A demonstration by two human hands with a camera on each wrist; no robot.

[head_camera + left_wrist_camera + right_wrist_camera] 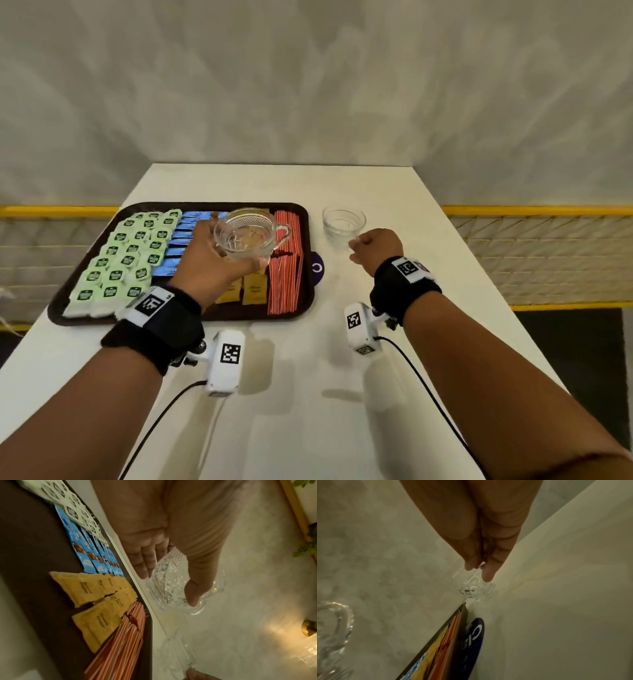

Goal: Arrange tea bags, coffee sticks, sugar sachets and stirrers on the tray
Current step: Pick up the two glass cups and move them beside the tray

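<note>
A dark brown tray (257, 317) lies at the table's left, holding rows of green tea bags (126, 260), blue coffee sticks (178, 240), yellow sugar sachets (254, 289) and red-white stirrers (286, 274). My left hand (219, 250) grips a cut-glass cup with a handle (248, 236) above the tray's middle, thumb (193, 595) on one side and fingers (144, 566) on the other. A second glass cup (342, 222) stands on the table right of the tray. My right hand (354, 245) pinches that cup's handle (471, 588) from its near side.
A purple round disc (317, 267) pokes out from under the tray's right rim. The white table (308, 394) ends close behind the tray and to the right of my right arm. Yellow railings with mesh (534, 246) run past both sides.
</note>
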